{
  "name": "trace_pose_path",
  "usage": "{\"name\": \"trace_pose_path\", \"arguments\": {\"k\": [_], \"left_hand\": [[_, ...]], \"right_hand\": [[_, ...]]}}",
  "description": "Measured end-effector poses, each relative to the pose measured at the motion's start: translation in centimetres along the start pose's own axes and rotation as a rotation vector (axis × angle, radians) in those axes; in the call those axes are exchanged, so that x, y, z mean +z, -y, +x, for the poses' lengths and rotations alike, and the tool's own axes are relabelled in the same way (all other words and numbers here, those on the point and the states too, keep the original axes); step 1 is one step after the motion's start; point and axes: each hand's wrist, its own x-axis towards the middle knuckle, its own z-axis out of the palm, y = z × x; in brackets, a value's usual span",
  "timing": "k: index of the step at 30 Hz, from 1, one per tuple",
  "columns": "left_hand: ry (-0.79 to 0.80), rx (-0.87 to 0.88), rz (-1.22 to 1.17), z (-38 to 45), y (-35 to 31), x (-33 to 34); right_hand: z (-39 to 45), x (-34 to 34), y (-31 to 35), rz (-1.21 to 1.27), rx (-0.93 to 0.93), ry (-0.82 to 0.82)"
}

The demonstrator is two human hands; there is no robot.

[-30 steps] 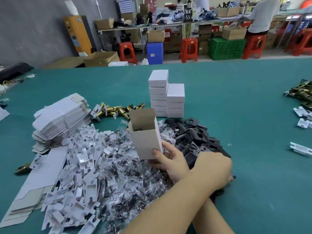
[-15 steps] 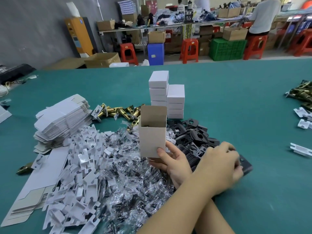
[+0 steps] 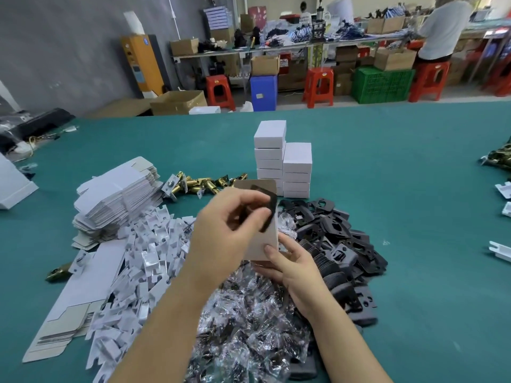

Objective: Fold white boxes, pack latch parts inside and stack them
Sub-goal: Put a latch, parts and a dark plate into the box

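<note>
While the right hand grips the lower end of an open white box, its thumb lying on the near face and its other fingers curled under the base, the left hand pinches a black plate at the box's open top. That plate is blurred, held narrowly between the thumb and curled fingertips, and it overlaps the brown inner flap at the box's mouth; whether it has entered the box cannot be told. The box stands roughly upright above the green surface, lifted over a heap of clear bags of small parts that lies below and nearer than the box. Right of the box is a pile of more black plates. Behind the box stand two stacks of closed white boxes, side by side and touching, the left stack taller. Left of and behind the box lie brass latch bolts. Further left of the box sits a stack of flat box blanks, and between that stack and the box is a loose spread of white card inserts.
</note>
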Motion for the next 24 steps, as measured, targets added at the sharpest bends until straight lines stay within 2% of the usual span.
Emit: {"name": "trace_pose_path", "arguments": {"k": [5, 9, 12, 20, 24], "left_hand": [[0.076, -0.039, 0.244, 1.3, 1.1, -2.3], [0.003, 0.133, 0.407, 1.2, 1.3, -1.5], [-0.03, 0.212, 0.413, 1.1, 1.4, -0.8], [0.026, 0.201, 0.378, 0.9, 1.7, -0.9], [0.211, 0.115, 0.35, 1.2, 1.2, -1.5]], "right_hand": [[-1.1, 0.4, 1.2, 0.014, -0.01, -0.01], [-1.3, 1.1, 1.6, -0.002, -0.004, -0.041], [-1.5, 1.1, 1.7, 0.02, 0.001, -0.047], [-1.6, 1.3, 2.0, 0.043, 0.002, -0.038], [-1.6, 1.4, 1.9, 0.064, 0.003, -0.044]]}}
